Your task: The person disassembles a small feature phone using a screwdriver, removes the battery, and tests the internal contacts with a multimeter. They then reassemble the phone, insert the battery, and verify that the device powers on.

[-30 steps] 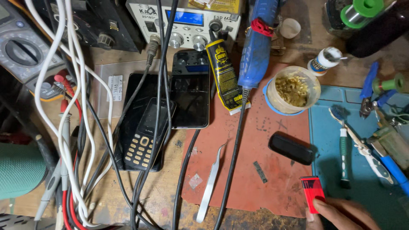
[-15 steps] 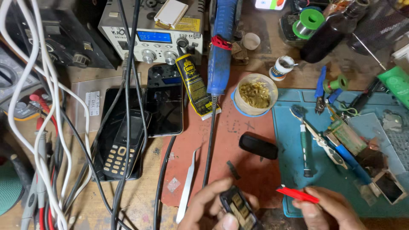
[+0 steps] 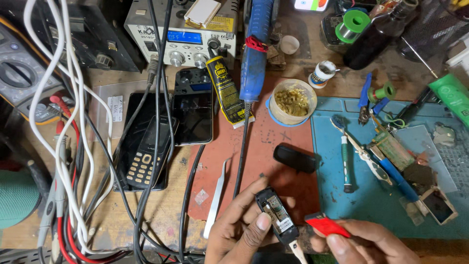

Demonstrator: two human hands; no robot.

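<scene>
My left hand [image 3: 243, 226] holds a small opened black device [image 3: 276, 216] with its circuit board showing, thumb pressed on its lower part, above the near edge of the red mat [image 3: 259, 146]. My right hand [image 3: 364, 242] grips a flat red tool [image 3: 326, 226] just right of the device. The device's black cover [image 3: 294, 158] lies on the mat beyond my hands. Metal tweezers [image 3: 216, 197] rest on the mat's left edge, near my left hand.
Two smartphones [image 3: 194, 108] and a keypad phone [image 3: 148, 157] lie left under black and white cables [image 3: 73, 146]. A tub of brass wool [image 3: 291, 101], a glue tube [image 3: 225, 90] and a blue tool [image 3: 255, 49] sit behind. The blue mat [image 3: 371, 195] holds screwdrivers and parts.
My left hand came into view from below holding the opened black device. The right hand rose with the red tool beside it. The view shifted right.
</scene>
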